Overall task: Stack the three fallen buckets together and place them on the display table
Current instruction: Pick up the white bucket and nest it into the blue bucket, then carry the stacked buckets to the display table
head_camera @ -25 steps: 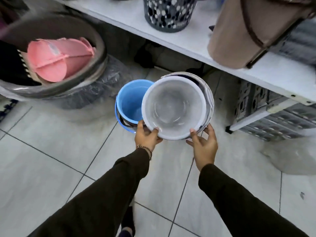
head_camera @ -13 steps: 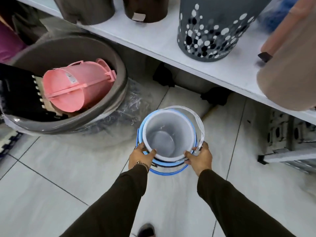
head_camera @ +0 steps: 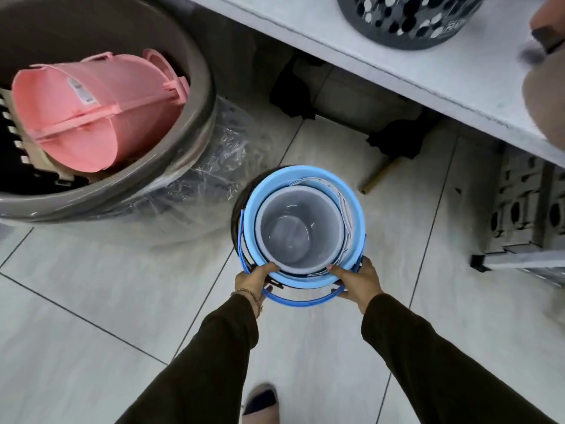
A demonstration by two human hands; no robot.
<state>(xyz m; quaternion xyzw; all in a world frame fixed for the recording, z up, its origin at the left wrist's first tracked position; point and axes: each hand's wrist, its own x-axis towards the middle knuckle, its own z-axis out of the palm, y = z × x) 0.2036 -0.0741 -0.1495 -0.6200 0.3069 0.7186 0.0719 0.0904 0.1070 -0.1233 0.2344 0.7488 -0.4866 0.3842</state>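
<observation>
Stacking looks done: grey bucket [head_camera: 301,232] is sitting inside blue bucket [head_camera: 305,194], prob. a dark third underneath, hard to tell. Left hand [head_camera: 253,278] & right hand [head_camera: 356,280] are gripping the near rims over the floor. Table [head_camera: 397,62] placement remaining. Vs 0.5 s ago, grey is sitting deeper.

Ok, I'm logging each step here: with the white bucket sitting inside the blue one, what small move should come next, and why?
Probably lift the nested buckets toward the table. The white bucket sits inside the blue bucket, and the left hand and right hand grip the near rim.
</observation>
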